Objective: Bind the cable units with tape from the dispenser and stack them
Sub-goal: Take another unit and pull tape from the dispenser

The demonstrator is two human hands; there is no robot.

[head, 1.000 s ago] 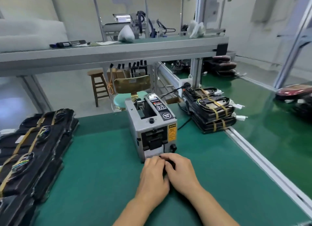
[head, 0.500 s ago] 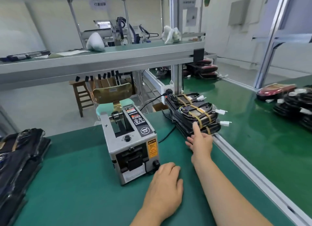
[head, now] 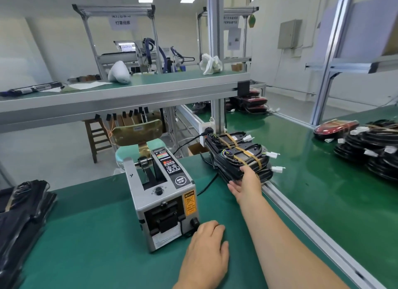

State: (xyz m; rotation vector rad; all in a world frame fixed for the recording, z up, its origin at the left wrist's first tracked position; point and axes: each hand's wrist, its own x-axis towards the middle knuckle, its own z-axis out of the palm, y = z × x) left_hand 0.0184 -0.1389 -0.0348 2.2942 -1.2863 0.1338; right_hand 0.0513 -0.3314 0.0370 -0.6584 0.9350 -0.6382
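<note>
A grey tape dispenser [head: 163, 199] stands in the middle of the green mat. To its right, at the bench edge, lies a stack of black cable units [head: 237, 157] bound with yellow tape, white plugs sticking out to the right. My right hand [head: 245, 184] reaches out and touches the near side of that stack, fingers against the lower units. My left hand [head: 207, 252] rests flat on the mat just in front of the dispenser's right corner, holding nothing. More black bagged units [head: 21, 219] are piled at the left edge.
An aluminium rail [head: 301, 226] runs along the bench's right edge, with a second green table beyond it carrying black cable coils [head: 370, 148] and a red lamp unit [head: 336, 127]. The dispenser's power cord [head: 207, 184] trails to a socket [head: 206, 129]. A shelf [head: 120, 96] hangs overhead.
My right hand left the dispenser front and reached right to the bound stack, now touching it. My left hand stayed low by the dispenser. The view turned right.
</note>
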